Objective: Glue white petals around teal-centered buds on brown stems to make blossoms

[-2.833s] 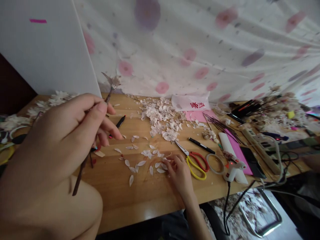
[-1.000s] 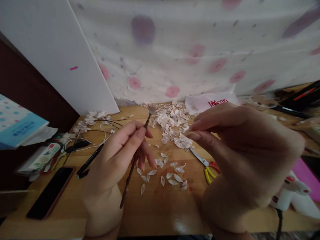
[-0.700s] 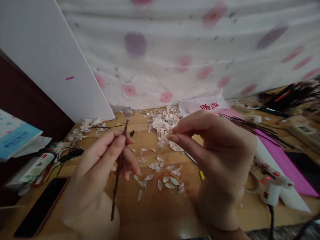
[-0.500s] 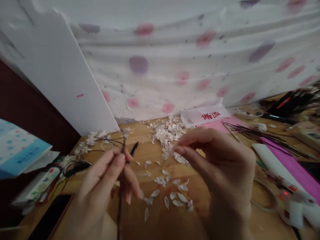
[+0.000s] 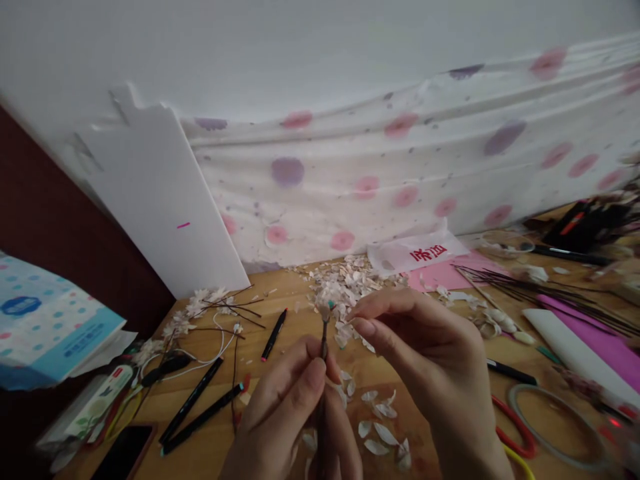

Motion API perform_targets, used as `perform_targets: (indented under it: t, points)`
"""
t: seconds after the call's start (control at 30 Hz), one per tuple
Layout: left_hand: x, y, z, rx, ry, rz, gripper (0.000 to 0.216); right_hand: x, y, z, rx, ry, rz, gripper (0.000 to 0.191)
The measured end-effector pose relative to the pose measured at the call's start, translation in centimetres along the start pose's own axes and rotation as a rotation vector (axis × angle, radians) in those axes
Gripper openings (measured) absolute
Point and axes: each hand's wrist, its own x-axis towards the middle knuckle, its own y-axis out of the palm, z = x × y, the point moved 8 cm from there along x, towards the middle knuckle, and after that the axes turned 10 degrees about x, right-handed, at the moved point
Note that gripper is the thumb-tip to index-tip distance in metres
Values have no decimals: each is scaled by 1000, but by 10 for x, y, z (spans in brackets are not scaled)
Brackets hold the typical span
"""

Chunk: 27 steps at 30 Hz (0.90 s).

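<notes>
My left hand (image 5: 293, 417) is closed on a thin brown stem (image 5: 324, 333) held upright, with a small tuft of stamens at its top. My right hand (image 5: 425, 360) hovers just right of the stem's tip, thumb and forefinger pinched together on what seems a small pale petal that I cannot clearly see. Under the hands, loose white petals (image 5: 380, 427) lie on the wooden table (image 5: 280, 300). A bigger heap of petals (image 5: 345, 280) sits behind the stem.
Black pens (image 5: 200, 407) and a phone (image 5: 123, 453) lie at left beside finished white flowers (image 5: 193, 313). Scissors with red and yellow handles (image 5: 515, 433), a tape ring (image 5: 555, 427), dark wire stems (image 5: 540, 283) and pink paper are at right. A white board leans on the spotted cloth.
The view tilted up and the hands now sit lower in frame. My left hand brought the stem rightwards, close to my right hand's pinched fingers, which had earlier lifted from the table.
</notes>
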Motion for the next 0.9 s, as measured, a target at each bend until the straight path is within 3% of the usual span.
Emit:
perform_targets:
  t: [0.17, 0.27, 0.4, 0.9]
  points:
    - [4, 4, 5, -20, 17, 75, 44, 1, 6, 3, -25, -93, 62, 14]
    - [3, 3, 2, -17, 36, 50, 44, 1, 5, 2, -58, -99, 59, 15]
    - [3, 8, 2, -17, 11, 111, 44, 1, 3, 1, -76, -95, 54, 14]
    - [3, 1, 2, 1, 31, 72, 43, -2, 7, 6, -174, -204, 46, 21]
